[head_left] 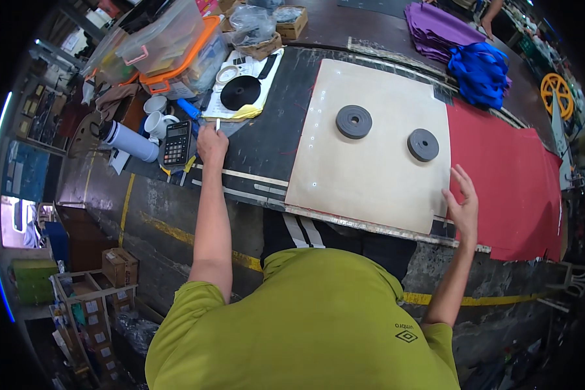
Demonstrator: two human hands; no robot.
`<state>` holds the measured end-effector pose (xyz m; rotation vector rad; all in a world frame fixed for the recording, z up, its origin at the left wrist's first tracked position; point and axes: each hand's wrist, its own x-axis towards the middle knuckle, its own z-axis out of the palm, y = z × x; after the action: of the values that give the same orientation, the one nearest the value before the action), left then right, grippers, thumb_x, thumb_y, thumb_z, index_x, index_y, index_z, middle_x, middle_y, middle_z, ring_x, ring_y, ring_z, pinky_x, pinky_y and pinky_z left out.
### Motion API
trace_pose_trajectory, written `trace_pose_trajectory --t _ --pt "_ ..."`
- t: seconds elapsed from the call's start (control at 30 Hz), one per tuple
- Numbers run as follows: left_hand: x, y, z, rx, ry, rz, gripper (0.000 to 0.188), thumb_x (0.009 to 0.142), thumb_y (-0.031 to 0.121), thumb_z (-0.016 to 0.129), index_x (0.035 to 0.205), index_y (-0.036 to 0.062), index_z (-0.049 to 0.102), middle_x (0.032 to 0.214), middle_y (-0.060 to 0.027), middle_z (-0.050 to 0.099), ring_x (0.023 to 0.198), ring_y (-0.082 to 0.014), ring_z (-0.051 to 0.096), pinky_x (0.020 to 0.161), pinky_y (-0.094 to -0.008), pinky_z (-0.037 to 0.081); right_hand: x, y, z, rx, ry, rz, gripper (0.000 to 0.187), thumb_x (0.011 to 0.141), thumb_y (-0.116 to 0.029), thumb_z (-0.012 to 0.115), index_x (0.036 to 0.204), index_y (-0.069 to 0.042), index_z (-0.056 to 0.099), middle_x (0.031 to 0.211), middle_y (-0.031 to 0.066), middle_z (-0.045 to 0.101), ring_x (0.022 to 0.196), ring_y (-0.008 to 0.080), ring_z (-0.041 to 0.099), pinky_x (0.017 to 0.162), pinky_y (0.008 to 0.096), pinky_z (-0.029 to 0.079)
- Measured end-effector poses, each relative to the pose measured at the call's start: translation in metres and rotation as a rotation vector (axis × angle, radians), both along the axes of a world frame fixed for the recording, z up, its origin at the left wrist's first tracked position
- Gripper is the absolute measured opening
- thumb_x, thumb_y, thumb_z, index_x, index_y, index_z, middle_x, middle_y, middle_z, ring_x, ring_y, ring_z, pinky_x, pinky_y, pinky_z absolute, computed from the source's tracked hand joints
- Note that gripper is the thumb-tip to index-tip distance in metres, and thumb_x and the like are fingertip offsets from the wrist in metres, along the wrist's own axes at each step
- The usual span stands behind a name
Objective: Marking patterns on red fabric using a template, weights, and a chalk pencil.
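Observation:
At the left of the table, my left hand (212, 143) is closed around a short white pen-like stick (218, 124), whose exact kind I cannot make out. It is just below a stack of papers (266, 81) with a black disc (240, 93) and a roll of tape (227, 74) on top. My right hand (463, 203) has its fingers apart beside the right edge of a large beige sheet (364, 175), holding nothing. Two grey round weight-like discs (353, 122) with centre holes lie on that sheet. Red material (507, 182) spreads to its right.
Left of my left hand are a calculator (177, 143), white mugs (156, 123) and a lavender bottle (130, 141). Clear plastic boxes (169, 45) stand behind. Purple fabric (432, 29) and a blue bundle (480, 75) lie far right, near another person's hand (486, 26).

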<state>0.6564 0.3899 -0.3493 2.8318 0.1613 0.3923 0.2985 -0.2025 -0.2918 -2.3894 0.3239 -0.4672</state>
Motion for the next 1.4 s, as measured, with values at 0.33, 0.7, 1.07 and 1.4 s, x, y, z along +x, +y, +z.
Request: trace_pose_trajectory --t 0.33,0.7,1.07,1.4 --pt "-0.172 -0.241 0.021 -1.579 0.629 -0.689 0.025 0.103 0.003 0.071 0.126 0.0011 0.063 0.108 -0.0076 0.076 0.094 -0.0145 0.075 0.082 -0.0276 0.061 0.037 0.164 -0.011 0.569 -0.147 0.173 0.046 0.096 -0.003 0.078 0.142 -0.003 0.071 0.130 0.0106 0.072 0.117 0.0184 0.072 0.093 0.0288 0.059" --pt "-0.232 -0.351 0.004 -0.394 0.090 -1.455 0.050 0.097 0.020 0.073 0.147 0.0147 0.066 0.151 -0.0109 0.063 0.149 -0.0395 0.049 0.122 -0.0550 0.040 -0.053 0.050 -0.006 0.176 0.029 -0.260 0.020 0.098 -0.003 0.075 0.118 -0.002 0.077 0.102 0.0061 0.068 0.090 0.0152 0.069 0.070 0.0287 0.055" --pt "-0.244 -0.358 -0.014 -0.080 -0.070 -1.629 0.042 0.103 0.034 0.066 0.145 0.0310 0.069 0.158 -0.0098 0.055 0.151 -0.0333 0.048 0.121 -0.0664 0.033 -0.067 0.010 0.002 -0.139 0.170 0.003 0.021 0.093 -0.001 0.075 0.113 -0.002 0.076 0.099 0.0116 0.071 0.098 0.0316 0.067 0.087 0.0423 0.054" --pt "-0.244 -0.359 -0.013 -0.056 -0.072 -1.603 0.043 0.103 0.035 0.066 0.146 0.0324 0.068 0.159 -0.0097 0.055 0.151 -0.0330 0.048 0.121 -0.0663 0.033 -0.053 0.001 0.013 -0.292 0.267 0.167 0.023 0.091 0.000 0.073 0.113 -0.005 0.075 0.103 0.0123 0.066 0.106 0.0342 0.065 0.092 0.0459 0.054"
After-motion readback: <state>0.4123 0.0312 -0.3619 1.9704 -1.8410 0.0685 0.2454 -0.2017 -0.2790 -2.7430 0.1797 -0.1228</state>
